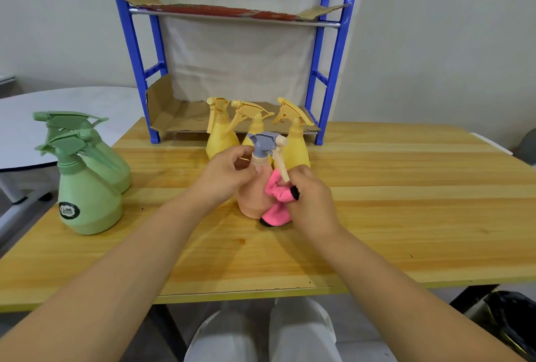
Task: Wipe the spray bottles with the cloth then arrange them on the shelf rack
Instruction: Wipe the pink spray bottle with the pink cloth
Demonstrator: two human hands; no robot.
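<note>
I record the wooden counter [406, 216] bearing a blue shelf rack [340, 51] at the rear, three yellow spray bottles [220, 141] just before it, two green spray bottles [87, 202] at left, and one peach spray bottle [251, 202] at centre.

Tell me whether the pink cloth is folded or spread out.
Bunched, not spread: the pink cloth is crumpled in the right hand against the peach bottle.

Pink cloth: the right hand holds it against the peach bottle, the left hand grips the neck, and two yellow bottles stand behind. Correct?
Not quite: the head view shows three yellow bottles behind, not two. The right hand does hold the pink cloth against the peach bottle, the left hand gripping its neck.
</note>
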